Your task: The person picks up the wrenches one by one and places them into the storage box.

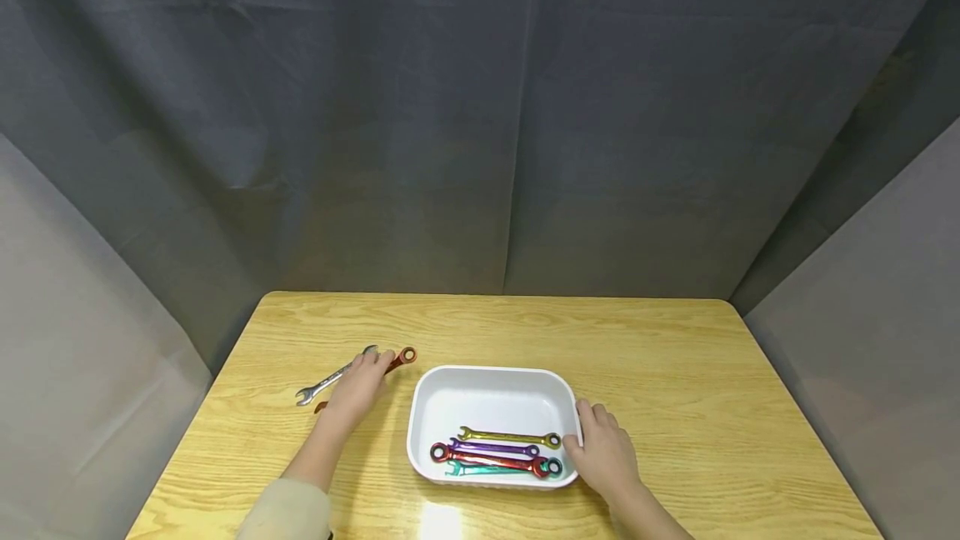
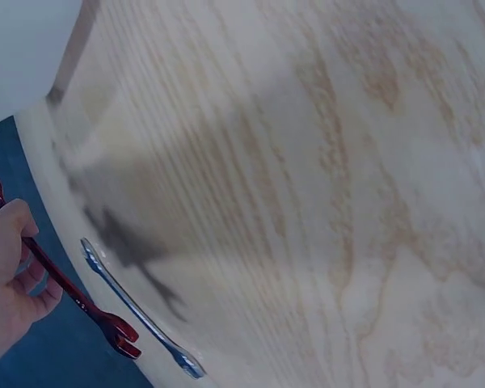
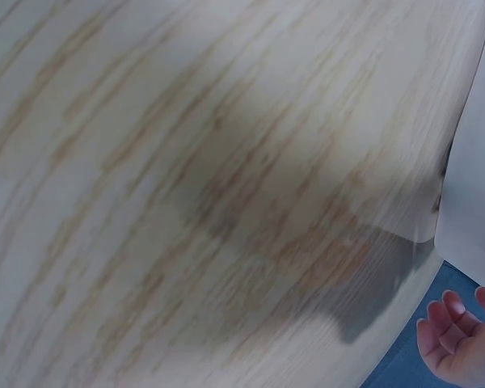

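My left hand (image 1: 358,390) pinches an orange-red ratcheting combination wrench (image 1: 406,356) by its shaft; its open end (image 2: 121,335) shows below the fingers in the left wrist view. Close by, a silver wrench (image 1: 324,382) lies on the table, partly covered by that hand in the head view. At the right side of a white tray (image 1: 487,370), my right hand (image 1: 606,450) grips the rim, thumb over the edge and fingers outside. Gold (image 1: 510,437), purple (image 1: 491,447), red (image 1: 487,458) and green (image 1: 480,469) wrenches lie inside the tray, the last two overlapping.
The wood-grain table (image 1: 712,407) extends on both sides of the tray. A dark grey curtain (image 1: 450,148) hangs behind its far edge, with paler grey panels (image 1: 885,340) at the sides.
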Demonstrator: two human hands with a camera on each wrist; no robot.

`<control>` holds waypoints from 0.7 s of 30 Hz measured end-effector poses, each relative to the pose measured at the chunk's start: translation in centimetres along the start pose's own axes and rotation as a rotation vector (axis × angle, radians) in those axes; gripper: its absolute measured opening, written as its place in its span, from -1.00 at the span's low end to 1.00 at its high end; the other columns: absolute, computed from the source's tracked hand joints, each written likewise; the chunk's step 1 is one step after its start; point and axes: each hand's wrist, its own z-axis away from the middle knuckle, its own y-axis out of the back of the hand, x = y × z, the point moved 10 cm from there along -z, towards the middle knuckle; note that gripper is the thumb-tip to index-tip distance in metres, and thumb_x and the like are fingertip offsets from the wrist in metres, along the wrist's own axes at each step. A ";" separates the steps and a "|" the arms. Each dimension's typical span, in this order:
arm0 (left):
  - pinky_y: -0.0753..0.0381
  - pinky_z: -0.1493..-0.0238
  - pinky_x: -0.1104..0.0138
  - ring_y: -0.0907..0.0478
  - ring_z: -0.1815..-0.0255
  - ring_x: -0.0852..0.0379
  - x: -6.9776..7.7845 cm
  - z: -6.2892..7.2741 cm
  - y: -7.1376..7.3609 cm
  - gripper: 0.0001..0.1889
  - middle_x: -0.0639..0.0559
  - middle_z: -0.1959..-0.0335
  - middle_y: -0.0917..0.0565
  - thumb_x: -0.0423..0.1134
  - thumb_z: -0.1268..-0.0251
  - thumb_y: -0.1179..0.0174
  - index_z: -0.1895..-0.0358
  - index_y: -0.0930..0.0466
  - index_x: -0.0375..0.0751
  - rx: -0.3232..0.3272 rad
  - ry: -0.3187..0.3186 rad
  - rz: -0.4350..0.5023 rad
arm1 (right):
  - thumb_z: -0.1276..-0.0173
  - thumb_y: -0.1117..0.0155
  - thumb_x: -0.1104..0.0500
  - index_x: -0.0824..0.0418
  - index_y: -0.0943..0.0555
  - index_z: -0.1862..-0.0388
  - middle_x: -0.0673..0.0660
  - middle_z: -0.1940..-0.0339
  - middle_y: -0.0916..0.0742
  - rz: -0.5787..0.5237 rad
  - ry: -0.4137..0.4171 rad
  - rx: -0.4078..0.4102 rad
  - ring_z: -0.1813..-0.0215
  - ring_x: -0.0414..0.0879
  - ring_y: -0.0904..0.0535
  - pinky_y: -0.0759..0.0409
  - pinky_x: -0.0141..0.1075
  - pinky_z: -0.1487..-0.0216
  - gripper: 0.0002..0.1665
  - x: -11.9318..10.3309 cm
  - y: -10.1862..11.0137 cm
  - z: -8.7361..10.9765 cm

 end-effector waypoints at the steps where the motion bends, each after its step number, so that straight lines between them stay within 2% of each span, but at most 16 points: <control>1: -0.49 0.08 0.05 -0.46 0.03 -0.18 0.2 -0.1 0.2 -0.58 -0.22 0.06 -0.50 -0.41 -0.15 -0.15 -0.11 -0.40 -0.15 0.007 -0.008 -0.005 | -0.09 -0.18 0.05 0.23 -0.39 -0.08 0.20 0.25 -0.53 0.002 0.000 0.001 0.22 0.07 -0.47 -0.48 -0.04 0.30 -0.44 0.0 0.0 0.0; 6: -0.51 0.17 0.13 -0.47 0.12 -0.09 1.4 -0.6 0.8 -0.56 -0.12 0.20 -0.50 -0.41 -0.07 -0.20 -0.07 -0.41 -0.14 0.013 -0.041 -0.034 | -0.09 -0.17 0.04 0.22 -0.39 -0.09 0.20 0.24 -0.53 0.014 -0.003 0.003 0.20 0.08 -0.47 -0.48 -0.04 0.28 -0.43 0.1 -0.1 0.0; 15: -0.50 0.07 0.06 -0.46 0.05 -0.19 4.2 -1.1 1.8 -0.53 -0.17 0.13 -0.50 -0.41 -0.05 -0.21 -0.10 -0.40 -0.14 0.008 -0.109 -0.025 | -0.09 -0.16 0.01 0.20 -0.39 -0.06 0.19 0.25 -0.52 0.029 0.001 0.019 0.19 0.07 -0.46 -0.47 -0.05 0.28 -0.45 0.2 -0.1 0.0; 21: -0.54 0.16 0.12 -0.48 0.12 -0.14 6.1 -1.4 2.2 -0.56 -0.15 0.17 -0.50 -0.38 -0.04 -0.23 -0.06 -0.40 -0.13 0.029 -0.167 -0.065 | -0.10 -0.16 0.01 0.18 -0.39 -0.07 0.19 0.24 -0.53 0.031 -0.007 0.010 0.17 0.08 -0.45 -0.47 -0.05 0.26 -0.45 0.3 -0.2 0.1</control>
